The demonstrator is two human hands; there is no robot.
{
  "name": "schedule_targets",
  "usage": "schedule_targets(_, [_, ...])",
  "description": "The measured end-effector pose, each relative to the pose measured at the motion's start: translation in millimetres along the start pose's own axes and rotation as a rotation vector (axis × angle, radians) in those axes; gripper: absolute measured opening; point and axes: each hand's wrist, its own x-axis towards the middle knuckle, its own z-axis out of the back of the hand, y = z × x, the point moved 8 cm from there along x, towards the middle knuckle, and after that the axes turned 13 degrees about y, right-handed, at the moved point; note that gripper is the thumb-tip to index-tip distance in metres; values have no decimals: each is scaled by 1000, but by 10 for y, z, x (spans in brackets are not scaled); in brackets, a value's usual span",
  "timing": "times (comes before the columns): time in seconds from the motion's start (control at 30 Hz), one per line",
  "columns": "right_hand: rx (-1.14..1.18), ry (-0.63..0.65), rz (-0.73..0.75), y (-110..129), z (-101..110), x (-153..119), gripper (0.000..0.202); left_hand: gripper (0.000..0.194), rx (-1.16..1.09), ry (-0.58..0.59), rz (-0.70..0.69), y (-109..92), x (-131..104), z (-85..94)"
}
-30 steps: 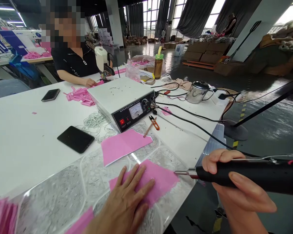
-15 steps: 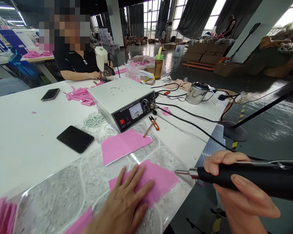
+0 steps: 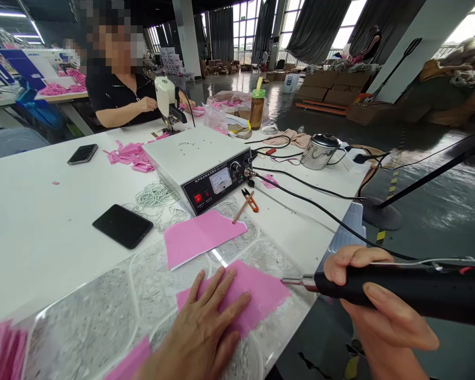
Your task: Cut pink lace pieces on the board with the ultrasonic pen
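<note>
My left hand (image 3: 203, 322) lies flat with fingers spread on a pink fabric piece (image 3: 257, 290), pressing it to a clear patterned mat (image 3: 87, 311). My right hand (image 3: 376, 295) is wrapped round a black handheld ultrasonic cutter (image 3: 415, 290), held sideways. Its thin metal tip meets the right corner of the fabric. Just behind lies another pink piece with a white edge (image 3: 200, 237). The cutter's cable leads towards a white control box (image 3: 217, 182) with a dial and a lit red switch. Part of a further pink strip (image 3: 130, 361) shows beside my left wrist.
A black phone (image 3: 122, 226) and tangled pale cord (image 3: 154, 196) lie left of the box. Orange thread snips (image 3: 252, 201) and a brown stick (image 3: 242, 208) sit before it. A glass pot (image 3: 320, 152) stands back right. Opposite, a co-worker (image 3: 122, 97) sits at a sewing machine (image 3: 167, 103).
My right hand and the cutter have shifted slightly left, the tip passing further over the fabric's corner. My left hand stays put. The co-worker's hand has risen from the table.
</note>
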Motion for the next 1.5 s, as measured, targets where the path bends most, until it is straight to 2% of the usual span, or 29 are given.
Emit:
schedule_targets(0.3, [-20, 14, 0, -2, -10, 6, 17, 64, 2, 30, 13, 6, -10, -52])
schedule_targets(0.73, [-17, 28, -2, 7, -44, 54, 15, 63, -88, 22, 20, 20, 0, -11])
schedule_targets(0.87, [22, 14, -12, -35, -89, 74, 15, 62, -111, 37, 24, 20, -1, -34])
schedule_targets(1.3, [105, 77, -26, -183, -259, 130, 16, 69, -147, 104, 26, 21, 4, -74])
schedule_targets(1.5, [86, 65, -38, -210, -277, 138, 15, 67, -171, 83, 31, 26, -6, -91])
